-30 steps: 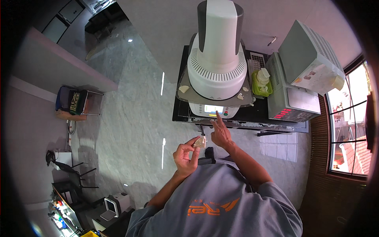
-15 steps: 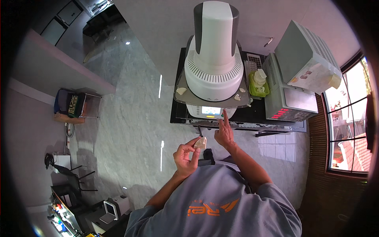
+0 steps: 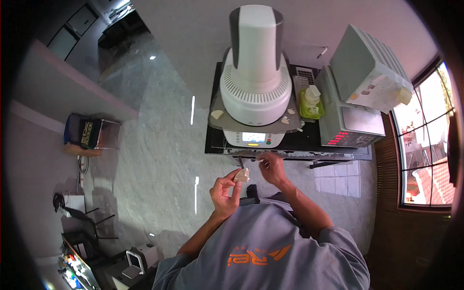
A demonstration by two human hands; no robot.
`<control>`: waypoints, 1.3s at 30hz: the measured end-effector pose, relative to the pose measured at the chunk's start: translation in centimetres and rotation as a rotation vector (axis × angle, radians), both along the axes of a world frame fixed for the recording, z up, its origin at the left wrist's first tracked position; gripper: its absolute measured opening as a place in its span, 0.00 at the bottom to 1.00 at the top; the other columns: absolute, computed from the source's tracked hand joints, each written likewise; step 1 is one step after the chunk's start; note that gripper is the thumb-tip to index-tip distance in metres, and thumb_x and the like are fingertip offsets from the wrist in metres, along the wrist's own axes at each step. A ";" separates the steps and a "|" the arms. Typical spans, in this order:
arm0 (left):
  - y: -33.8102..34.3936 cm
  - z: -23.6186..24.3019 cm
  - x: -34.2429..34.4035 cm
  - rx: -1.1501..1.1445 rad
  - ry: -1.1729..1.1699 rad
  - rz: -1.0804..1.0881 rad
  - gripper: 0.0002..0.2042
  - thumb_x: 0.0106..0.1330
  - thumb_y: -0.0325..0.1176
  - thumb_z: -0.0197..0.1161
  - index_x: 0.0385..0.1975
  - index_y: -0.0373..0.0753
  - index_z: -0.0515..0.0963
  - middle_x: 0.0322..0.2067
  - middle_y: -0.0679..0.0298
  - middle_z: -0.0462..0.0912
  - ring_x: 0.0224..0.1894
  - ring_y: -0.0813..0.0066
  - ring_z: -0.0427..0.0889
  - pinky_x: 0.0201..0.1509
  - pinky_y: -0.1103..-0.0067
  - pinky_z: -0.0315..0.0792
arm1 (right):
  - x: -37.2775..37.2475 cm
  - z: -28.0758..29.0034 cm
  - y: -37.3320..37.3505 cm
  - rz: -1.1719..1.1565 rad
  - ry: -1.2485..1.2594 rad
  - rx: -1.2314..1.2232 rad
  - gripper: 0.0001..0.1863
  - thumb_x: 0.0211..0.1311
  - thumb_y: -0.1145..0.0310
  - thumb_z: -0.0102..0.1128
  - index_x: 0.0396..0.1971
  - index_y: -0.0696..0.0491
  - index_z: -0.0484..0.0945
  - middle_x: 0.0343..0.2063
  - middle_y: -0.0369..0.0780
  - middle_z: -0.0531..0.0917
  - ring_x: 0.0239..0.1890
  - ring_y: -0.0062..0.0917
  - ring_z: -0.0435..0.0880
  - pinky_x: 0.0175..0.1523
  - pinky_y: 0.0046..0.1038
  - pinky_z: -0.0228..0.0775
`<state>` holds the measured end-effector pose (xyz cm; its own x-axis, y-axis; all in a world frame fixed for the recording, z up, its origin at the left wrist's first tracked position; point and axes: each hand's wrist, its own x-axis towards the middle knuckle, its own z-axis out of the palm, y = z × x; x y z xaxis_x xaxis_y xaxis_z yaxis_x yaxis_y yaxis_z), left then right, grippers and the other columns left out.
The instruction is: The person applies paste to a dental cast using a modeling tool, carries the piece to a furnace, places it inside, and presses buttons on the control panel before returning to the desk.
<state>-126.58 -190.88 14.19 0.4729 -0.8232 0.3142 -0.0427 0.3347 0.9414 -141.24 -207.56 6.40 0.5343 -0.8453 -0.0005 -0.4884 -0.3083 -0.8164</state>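
Observation:
In my left hand [image 3: 224, 195] a small cream, plaster-like piece [image 3: 241, 175] is pinched between thumb and fingers; its exact kind does not show. My right hand [image 3: 273, 169] hangs just in front of the table edge, holding nothing that I can see, fingers loosely bent and a little apart. Beyond it stands a white tabletop furnace [image 3: 256, 101] with a tall domed head and dark side panels. Its lit control panel [image 3: 253, 138] faces me. Around the head runs a grey shelf plate [image 3: 232, 126], bearing a pale chip [image 3: 217, 114] on the left and several pale fragments [image 3: 285, 120] on the right.
The furnace stands on a black table [image 3: 314, 142] with a worn front edge. Right of it are a green basket [image 3: 311, 111] with a white bottle [image 3: 312, 93], and grey box-shaped units [image 3: 350, 123], one with red digits. A window [image 3: 425, 140] is at far right, chairs [image 3: 89, 133] at left.
My right hand has drawn back from the furnace's control panel toward me, its pointing finger now bent away. The left hand still holds the cream piece, turned slightly.

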 end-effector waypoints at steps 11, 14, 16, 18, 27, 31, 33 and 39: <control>-1.2 0.0 -0.3 0.147 -0.008 -0.032 0.09 0.75 0.21 0.59 0.42 0.36 0.64 0.58 0.38 0.79 0.53 0.68 0.83 0.58 0.74 0.78 | -2.0 10.4 4.8 0.139 -0.715 0.728 0.22 0.70 0.73 0.64 0.61 0.64 0.75 0.53 0.43 0.84 0.51 0.21 0.83 0.58 0.27 0.77; -2.1 0.2 -1.0 0.077 0.054 -0.060 0.09 0.73 0.18 0.60 0.42 0.33 0.66 0.59 0.37 0.79 0.55 0.67 0.83 0.59 0.76 0.76 | -2.5 10.5 5.1 0.147 -0.720 0.615 0.22 0.70 0.74 0.65 0.61 0.64 0.75 0.51 0.43 0.84 0.50 0.21 0.84 0.57 0.26 0.78; -2.6 0.3 -1.4 0.072 0.044 -0.060 0.09 0.73 0.18 0.60 0.42 0.33 0.66 0.59 0.37 0.79 0.56 0.67 0.83 0.59 0.76 0.76 | -2.7 10.7 5.2 0.118 -0.691 0.532 0.23 0.69 0.75 0.67 0.61 0.64 0.75 0.52 0.43 0.84 0.49 0.21 0.85 0.55 0.26 0.80; -2.9 0.0 -1.7 0.058 0.030 -0.071 0.09 0.72 0.18 0.61 0.42 0.33 0.66 0.59 0.38 0.79 0.58 0.65 0.82 0.59 0.77 0.76 | -2.9 10.5 5.4 0.085 -0.696 0.538 0.23 0.67 0.77 0.68 0.60 0.64 0.75 0.51 0.42 0.85 0.49 0.21 0.85 0.56 0.25 0.80; -2.8 0.8 -2.3 0.084 0.060 -0.100 0.11 0.71 0.19 0.63 0.47 0.32 0.68 0.57 0.41 0.81 0.55 0.68 0.85 0.56 0.76 0.80 | -3.5 9.9 5.5 0.009 -0.707 0.520 0.20 0.66 0.81 0.69 0.57 0.64 0.79 0.46 0.43 0.87 0.48 0.23 0.87 0.56 0.26 0.82; -2.8 1.2 -2.4 0.128 0.043 -0.082 0.16 0.71 0.20 0.65 0.56 0.29 0.70 0.57 0.45 0.83 0.51 0.71 0.86 0.55 0.78 0.80 | -3.6 10.0 5.6 -0.003 -0.708 0.544 0.20 0.65 0.82 0.68 0.57 0.64 0.79 0.46 0.44 0.87 0.48 0.23 0.87 0.57 0.26 0.82; -2.9 1.1 -2.4 0.139 0.040 -0.076 0.17 0.71 0.21 0.65 0.57 0.29 0.72 0.55 0.48 0.84 0.50 0.71 0.87 0.54 0.78 0.80 | -3.5 9.8 5.6 -0.012 -0.708 0.535 0.20 0.65 0.82 0.68 0.57 0.64 0.79 0.46 0.44 0.87 0.48 0.23 0.87 0.57 0.27 0.82; -2.7 0.7 -2.3 0.209 0.059 -0.093 0.17 0.70 0.22 0.67 0.56 0.28 0.76 0.46 0.55 0.86 0.47 0.74 0.87 0.52 0.79 0.80 | -3.4 9.5 5.7 -0.049 -0.737 0.531 0.20 0.65 0.82 0.69 0.57 0.64 0.79 0.46 0.44 0.87 0.47 0.24 0.87 0.57 0.27 0.82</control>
<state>-128.90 -193.58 14.88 0.4043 -0.9085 0.1058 0.0368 0.1318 0.9906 -144.64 -201.88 15.86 0.5172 -0.8531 -0.0691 0.2109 0.2053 -0.9557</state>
